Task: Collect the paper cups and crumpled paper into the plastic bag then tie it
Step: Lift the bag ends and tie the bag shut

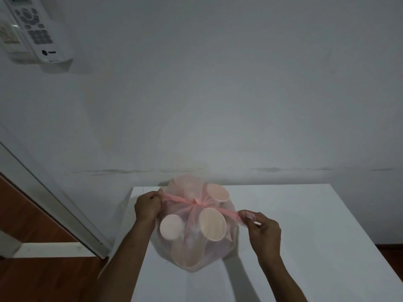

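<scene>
Two bare forearms reach forward from the near edge of the plain white table point(305, 225), one on each side of a thin, translucent pink plastic bag point(192, 240) that stands near the table's far left corner. The right hand point(262, 231) is raised beside the bag's right flank, its thumb and curled fingers pinching the end of one twisted pink bag handle point(226, 210), pulled taut. The left hand point(147, 207) sits close to the table's left edge, knuckles up, its fingers closed round the other twisted handle point(174, 197). The two strips run in a straight, slightly slanted line and meet at a small tight knot point(196, 202) on top of the bag. Through the stretched, faintly creased film show the round pale discs of paper cups point(213, 224) pressed against it; crumpled paper cannot be made out. Beyond the table rises a matt grey-white wall point(239, 94), with a white remote control in a holder point(37, 31) mounted at upper left.
</scene>
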